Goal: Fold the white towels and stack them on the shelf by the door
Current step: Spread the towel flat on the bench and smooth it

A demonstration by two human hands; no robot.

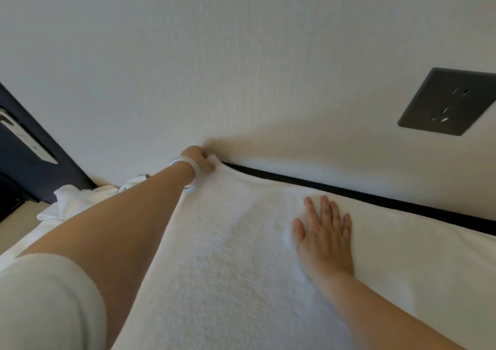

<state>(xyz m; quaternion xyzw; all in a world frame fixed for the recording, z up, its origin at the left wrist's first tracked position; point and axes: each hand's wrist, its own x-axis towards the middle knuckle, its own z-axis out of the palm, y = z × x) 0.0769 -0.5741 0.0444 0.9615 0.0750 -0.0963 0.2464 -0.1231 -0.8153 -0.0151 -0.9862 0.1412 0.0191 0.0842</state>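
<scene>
Fingers of the left hand pinch the far left corner of the white towel against the wall, while the right hand lies flat and spread on it, nearer the body. Towel's far edge runs rightward along the dark strip; crumpled towels wait at left.

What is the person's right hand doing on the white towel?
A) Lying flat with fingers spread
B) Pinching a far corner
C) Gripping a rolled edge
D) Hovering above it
A: the right hand lies palm down on the spread white towel, fingers apart, while the left hand grips the far corner by the wall.
</scene>
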